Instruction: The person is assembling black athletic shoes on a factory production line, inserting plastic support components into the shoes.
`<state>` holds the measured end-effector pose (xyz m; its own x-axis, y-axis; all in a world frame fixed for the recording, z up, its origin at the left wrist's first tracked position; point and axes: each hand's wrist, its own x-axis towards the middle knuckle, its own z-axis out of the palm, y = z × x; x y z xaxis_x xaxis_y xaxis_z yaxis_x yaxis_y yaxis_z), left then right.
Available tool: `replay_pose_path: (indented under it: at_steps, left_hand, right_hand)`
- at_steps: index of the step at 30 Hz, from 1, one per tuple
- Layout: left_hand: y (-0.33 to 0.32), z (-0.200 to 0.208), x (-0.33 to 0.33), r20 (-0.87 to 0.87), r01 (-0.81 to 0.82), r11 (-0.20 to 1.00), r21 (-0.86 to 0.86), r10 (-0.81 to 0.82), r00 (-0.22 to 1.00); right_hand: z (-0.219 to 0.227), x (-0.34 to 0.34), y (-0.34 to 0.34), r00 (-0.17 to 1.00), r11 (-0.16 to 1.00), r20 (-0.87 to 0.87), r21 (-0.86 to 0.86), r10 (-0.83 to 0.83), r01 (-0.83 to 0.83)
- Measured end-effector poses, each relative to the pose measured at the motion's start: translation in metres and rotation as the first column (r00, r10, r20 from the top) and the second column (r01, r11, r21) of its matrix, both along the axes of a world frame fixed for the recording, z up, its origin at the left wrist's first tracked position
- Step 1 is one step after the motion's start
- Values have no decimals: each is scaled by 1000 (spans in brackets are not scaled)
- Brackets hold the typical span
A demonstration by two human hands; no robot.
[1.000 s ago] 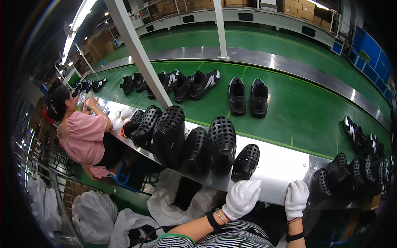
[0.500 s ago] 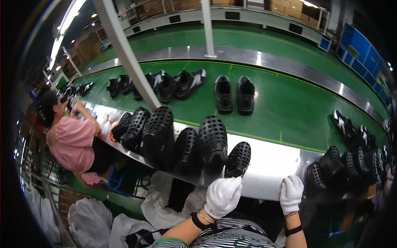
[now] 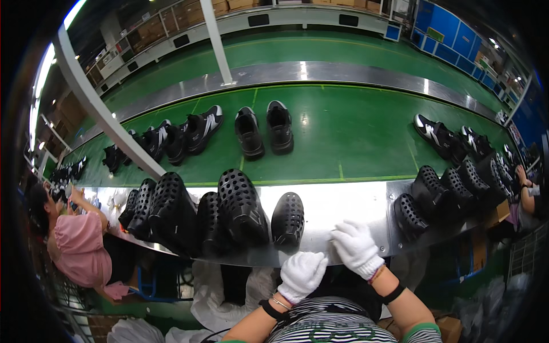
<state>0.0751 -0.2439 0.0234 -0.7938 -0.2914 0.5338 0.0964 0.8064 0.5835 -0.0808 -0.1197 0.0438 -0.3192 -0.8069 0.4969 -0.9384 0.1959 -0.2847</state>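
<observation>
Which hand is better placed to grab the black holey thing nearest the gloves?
Probably the left hand: it's close to the near end of the black holey thing. The right hand is farther right, with metal table between.

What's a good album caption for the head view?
White-gloved left hand and right hand at a metal ledge with perforated black forms; black shoes stand beyond.

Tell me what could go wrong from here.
The left hand is close to the lone perforated black form, so a nudge might tip it. That form stands near the front edge of the metal ledge and could drop off. The crowded forms to its left might topple one another if bumped.
</observation>
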Motion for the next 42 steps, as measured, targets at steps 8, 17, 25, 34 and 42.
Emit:
replay_pose_path:
  at_steps: [8,17,25,34,42]
  left_hand:
    - [-9,-18,-7,116,-57,995,-79,66,991]
    - [-13,-20,-13,45,-32,993,-117,38,998]
    - [-6,-20,-23,146,-29,996,-86,42,988]
    - [30,-28,-56,74,185,976,-116,-178,981]
    - [62,-51,-89,-182,399,917,15,-389,903]
  right_hand:
    - [-25,-12,-52,965,938,147,242,216,-247]
    - [-27,-45,-75,961,925,16,275,-276,261]
    - [-11,-11,-6,975,938,126,321,-182,134]
    - [-21,18,63,933,917,133,274,-334,290]
    - [14,74,131,693,694,147,337,-706,636]
